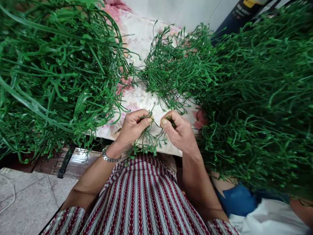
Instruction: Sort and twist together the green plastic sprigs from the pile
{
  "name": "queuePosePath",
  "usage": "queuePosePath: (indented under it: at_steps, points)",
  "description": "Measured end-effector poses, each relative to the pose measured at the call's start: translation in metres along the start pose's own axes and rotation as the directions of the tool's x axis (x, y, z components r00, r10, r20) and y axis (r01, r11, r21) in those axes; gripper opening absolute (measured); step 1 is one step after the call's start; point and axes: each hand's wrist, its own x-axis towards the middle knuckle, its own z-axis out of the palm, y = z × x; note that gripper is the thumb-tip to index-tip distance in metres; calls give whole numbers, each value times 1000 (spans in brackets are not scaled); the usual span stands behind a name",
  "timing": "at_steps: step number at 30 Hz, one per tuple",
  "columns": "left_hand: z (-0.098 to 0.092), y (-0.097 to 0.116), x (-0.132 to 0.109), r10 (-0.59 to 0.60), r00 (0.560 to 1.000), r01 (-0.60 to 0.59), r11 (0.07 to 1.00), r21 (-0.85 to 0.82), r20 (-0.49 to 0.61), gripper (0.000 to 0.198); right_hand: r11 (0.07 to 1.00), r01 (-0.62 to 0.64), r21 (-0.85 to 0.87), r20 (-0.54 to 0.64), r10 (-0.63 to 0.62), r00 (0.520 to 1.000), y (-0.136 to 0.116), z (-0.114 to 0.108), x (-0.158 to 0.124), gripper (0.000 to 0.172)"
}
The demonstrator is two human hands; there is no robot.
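Note:
My left hand (pixel 132 127) is closed in a pinch, thumb against forefinger, on a small bunch of thin green plastic-looking stems (pixel 148 143). The bunch fans out below the fingers towards my lap, its small forked tips spread. Just to the right, my right hand (pixel 180 132) is also pinched shut, with green stem pieces showing inside its curled fingers. A thin stem runs between the two hands. Beyond them on the table lies a loose heap of similar thin stems (pixel 181 65).
A tall pile of thicker green plastic-looking strands (pixel 56 71) fills the left side. Another big pile of thin stems (pixel 256 98) covers the right. A floral cloth (pixel 137 29) covers the table. A dark cylinder (pixel 232 19) stands at the back right; a black strap (pixel 66 161) hangs lower left.

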Motion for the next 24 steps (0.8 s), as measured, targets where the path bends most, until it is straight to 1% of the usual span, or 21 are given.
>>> queuePosePath:
  at_steps: [2, 4, 5, 7, 8, 9, 10, 12, 14, 15, 17, 19, 20, 22, 24]
  points:
    - [6, -1, 1, 63, 995, -52, 990, 129, -82, 14, 1000, -26, -14, -54, 25, 998, 2, 7, 1, 23]
    - [13, -3, 1, 158, 976, -111, 952, 285, -149, 10, 996, -44, 74, -61, 48, 997, 3, 17, 1, 21]
    - [15, -4, 0, 227, 959, -152, 916, 372, -167, 8, 990, -51, 130, -54, 58, 997, 4, 21, 0, 21]
    - [20, -6, -1, 366, 918, -238, 817, 526, -153, 10, 974, -66, 216, -47, 78, 996, 5, 27, 0, 23]
    - [21, -7, -2, 412, 902, -272, 774, 572, -130, 13, 969, -73, 237, -48, 87, 995, 6, 28, 0, 23]
    - [21, -8, -2, 435, 894, -295, 752, 590, -108, 16, 968, -76, 240, -55, 91, 994, 7, 28, 0, 23]
    - [21, -7, -1, 433, 897, -307, 752, 583, -86, 17, 971, -75, 226, -62, 91, 994, 7, 26, 1, 23]
    - [17, -5, 1, 374, 927, -309, 792, 526, -18, 17, 984, -56, 170, -48, 65, 997, 8, 20, 1, 22]
    - [10, 1, 4, 298, 948, -312, 813, 491, 109, 17, 995, -33, 92, 7, 32, 999, 7, 13, 0, 21]
    - [6, 5, 6, 263, 947, -322, 810, 490, 186, 17, 998, -21, 56, 49, 18, 999, 6, 9, -1, 21]
    - [-2, 14, 10, 192, 923, -340, 813, 473, 335, 18, 1000, 8, 20, 151, -11, 989, 2, 1, -3, 22]
    - [-9, 23, 13, 109, 877, -311, 870, 381, 468, 18, 997, 44, 67, 275, -61, 959, -2, -5, -6, 25]
    - [-11, 27, 14, 75, 843, -279, 907, 314, 533, 18, 992, 56, 113, 345, -92, 934, -4, -8, -7, 26]
    - [-14, 32, 13, 28, 763, -191, 965, 182, 646, 18, 975, 55, 216, 473, -153, 868, -8, -13, -9, 28]
    - [-16, 34, 11, -16, 670, -78, 993, 92, 742, 18, 949, 33, 314, 568, -216, 794, -9, -15, -10, 26]
